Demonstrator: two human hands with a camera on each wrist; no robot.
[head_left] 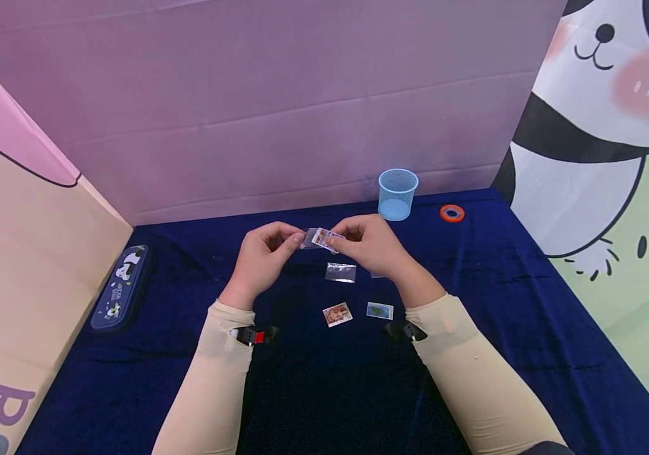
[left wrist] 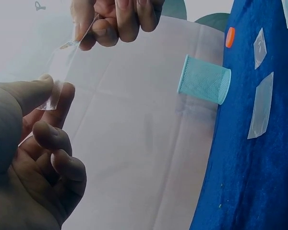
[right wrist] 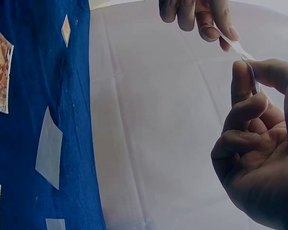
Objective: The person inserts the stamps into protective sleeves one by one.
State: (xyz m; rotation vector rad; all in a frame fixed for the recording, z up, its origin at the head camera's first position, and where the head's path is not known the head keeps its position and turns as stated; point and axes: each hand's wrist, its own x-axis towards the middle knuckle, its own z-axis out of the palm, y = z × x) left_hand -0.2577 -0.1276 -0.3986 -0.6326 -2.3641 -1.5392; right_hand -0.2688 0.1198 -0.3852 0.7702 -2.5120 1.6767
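Observation:
In the head view my left hand (head_left: 261, 262) pinches a small clear plastic sleeve (head_left: 309, 239) between thumb and index finger. My right hand (head_left: 374, 249) pinches a printed postage stamp (head_left: 321, 238), which overlaps the sleeve's right end. Whether the stamp's edge is inside the sleeve or in front of it, I cannot tell. Both are held up above the cloth; in the left wrist view the sleeve (left wrist: 61, 69) stretches between the two hands. Below them lie another clear sleeve (head_left: 340, 272), a brown-red stamp (head_left: 337, 314) and a green-blue stamp (head_left: 380, 310).
A further sleeve (head_left: 377, 275) is partly covered by the right wrist. At the back stand a light-blue mesh cup (head_left: 397, 196) and, to its right, an orange tape roll (head_left: 444, 213). A dark-blue pencil case (head_left: 122, 287) lies far left. Curtains enclose the blue cloth (head_left: 324, 398).

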